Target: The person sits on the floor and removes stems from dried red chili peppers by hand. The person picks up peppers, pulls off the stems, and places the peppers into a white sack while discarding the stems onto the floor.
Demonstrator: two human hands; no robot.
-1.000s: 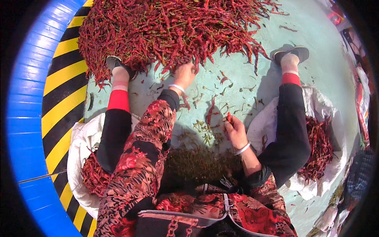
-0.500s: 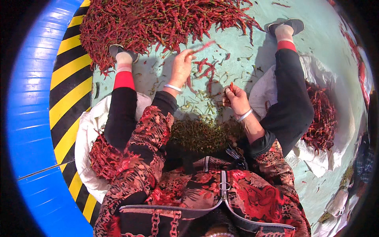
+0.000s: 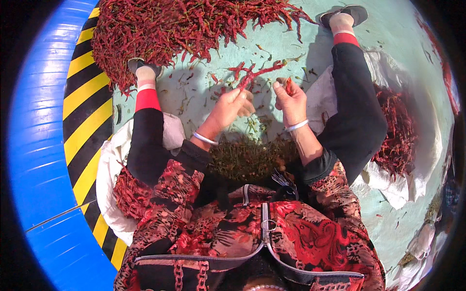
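Red pepper point(image 3: 264, 71), one, long and wrinkled: pinched by its lower end between thumb and forefinger of the left hand point(image 3: 235, 107), other fingers loosely spread; free length slanting up and right, above the pale green floor point(image 3: 388, 29), well in from its left edge. Right hand point(image 3: 290, 103), apart from the pepper: thumb raised, a small red piece point(image 3: 289, 86) at the fingertips, mostly covered; cannot tell whether gripped or merely touched. Handling, judged from shrivelled skin: very light, dry, leathery to brittle, liable to crack under hard squeezing or sharp bending; little slipping expected. Best held lightly, with fingertips, near the firmer stem end; thin tip less dependable. Which end in the left hand: cannot tell. Surroundings: large pile of peppers point(image 3: 170, 31) against the far part of the floor's left edge, beside a striped border point(image 3: 90, 92); loose peppers point(image 3: 237, 71) just beyond the hands; heap of dry stems point(image 3: 252, 157) between left leg point(image 3: 145, 140) and right leg point(image 3: 361, 111); white sack point(image 3: 109, 182) of peppers by the left leg, near the floor's left edge; second sack point(image 3: 386, 186), likewise filled, outside the right leg, toward the right edge.
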